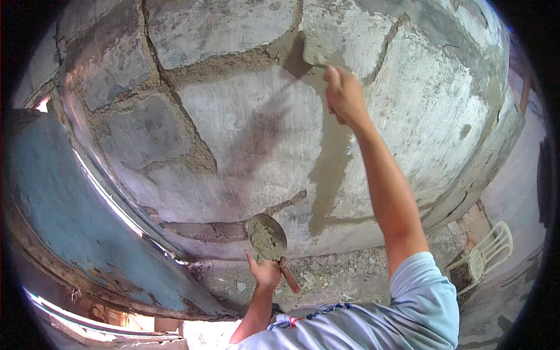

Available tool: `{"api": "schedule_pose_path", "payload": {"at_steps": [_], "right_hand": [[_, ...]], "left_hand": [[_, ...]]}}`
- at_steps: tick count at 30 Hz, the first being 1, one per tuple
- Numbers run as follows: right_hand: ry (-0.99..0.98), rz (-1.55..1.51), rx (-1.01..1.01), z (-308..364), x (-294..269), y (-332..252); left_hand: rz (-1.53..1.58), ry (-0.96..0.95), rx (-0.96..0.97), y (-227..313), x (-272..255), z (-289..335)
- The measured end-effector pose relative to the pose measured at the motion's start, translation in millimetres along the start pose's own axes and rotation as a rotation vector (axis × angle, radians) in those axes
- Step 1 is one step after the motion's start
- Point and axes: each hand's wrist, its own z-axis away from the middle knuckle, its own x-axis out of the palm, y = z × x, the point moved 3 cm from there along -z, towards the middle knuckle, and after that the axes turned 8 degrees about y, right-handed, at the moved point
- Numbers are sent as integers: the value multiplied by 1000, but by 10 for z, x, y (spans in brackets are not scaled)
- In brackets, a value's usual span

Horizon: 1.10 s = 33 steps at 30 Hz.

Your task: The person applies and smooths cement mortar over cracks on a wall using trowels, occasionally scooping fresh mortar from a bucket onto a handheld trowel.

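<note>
High on the cracked grey wall (245, 122), my right hand (348, 98) grips a trowel (317, 49) by its handle. The mortar-coated blade lies against the wall beside a damp patch of fresh mortar (290, 49). Lower down, my left hand (265, 273) supports a round, shallow pan (284, 238) from below, thumb out to the left. Grey wet mortar (266, 238) sits in the pan. A brown handle (290, 280) sticks out by the pan's lower right, next to my left hand; whether the fingers touch it is hidden.
A smoothed mortar band (331, 175) runs down the wall below the trowel. Open cracks (175, 111) cross the wall's left part. Rubble (326, 274) covers the floor at the wall's foot. A white plastic chair (479, 256) stands right, a worn blue panel (87, 198) left.
</note>
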Motion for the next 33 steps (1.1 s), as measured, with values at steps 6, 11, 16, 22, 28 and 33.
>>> {"api": "schedule_pose_path", "payload": {"at_steps": [6,11,16,22,28,33], "right_hand": [[55,131,-176,124,745,92],[-57,320,-283,212,709,103],[-147,138,-189,335,375,235],[192,-647,319,461,522,707],[300,-574,166,289,1182,603],[31,-327,174,298,1266,-259]], "left_hand": [[24,207,-55,103,67,41],[30,158,-92,114,1,-36],[-74,101,-58,41,-36,-13],[-65,76,-65,117,-226,41],[-106,173,-3,280,-262,88],[-100,175,27,436,-290,97]]}}
